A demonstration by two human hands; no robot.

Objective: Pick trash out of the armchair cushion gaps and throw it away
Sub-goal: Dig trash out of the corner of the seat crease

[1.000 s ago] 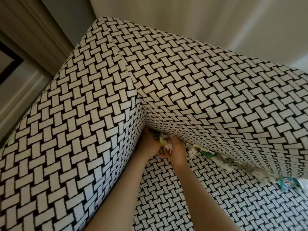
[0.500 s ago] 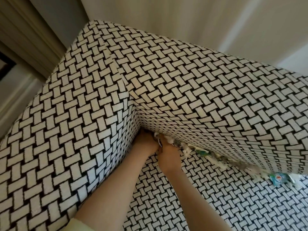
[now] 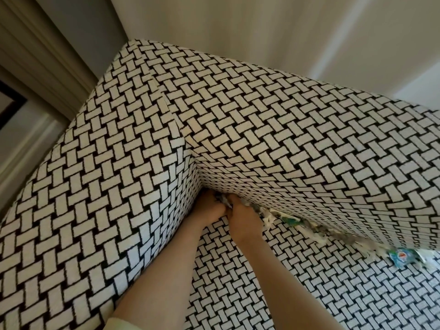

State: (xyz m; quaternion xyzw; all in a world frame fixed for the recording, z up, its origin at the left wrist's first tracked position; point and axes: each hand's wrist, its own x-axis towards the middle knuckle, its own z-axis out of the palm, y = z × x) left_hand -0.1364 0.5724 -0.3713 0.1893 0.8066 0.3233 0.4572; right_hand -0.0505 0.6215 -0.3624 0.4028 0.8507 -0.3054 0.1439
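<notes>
At far left stands 1 ribbed, moulded door trim (image 3: 35, 58), beside 1 smooth pale wall (image 3: 238, 25). 1 armchair (image 3: 297, 129) fills the rest, covered in a coarse woven fabric of white rectangles on black, basket-weave style. 3 of its padded faces show: the side arm (image 3: 100, 198) on the left, the back (image 3: 321, 163) bulging forward, and the flat seat (image 3: 309, 294) below.

2 bare forearms reach up from the bottom edge, with 1 pale cuff (image 3: 123, 323) on the left one. The left hand (image 3: 209, 209) is pushed into the corner where arm, back and seat meet. Its fingers are curled with the tips buried, so I cannot tell whether they clamp anything. The right hand (image 3: 242, 219) touches it, fingers curled together round 1 crumpled greyish wad (image 3: 223, 201) that shows between the 2 hands.

Rightward, the gap (image 3: 333, 236) between back and seat holds a ragged line of soft, torn white and green scraps (image 3: 289, 219), too blurred to count. At its far right end lies 1 glossy blue wrapper (image 3: 402, 257), partly out on the seat.
</notes>
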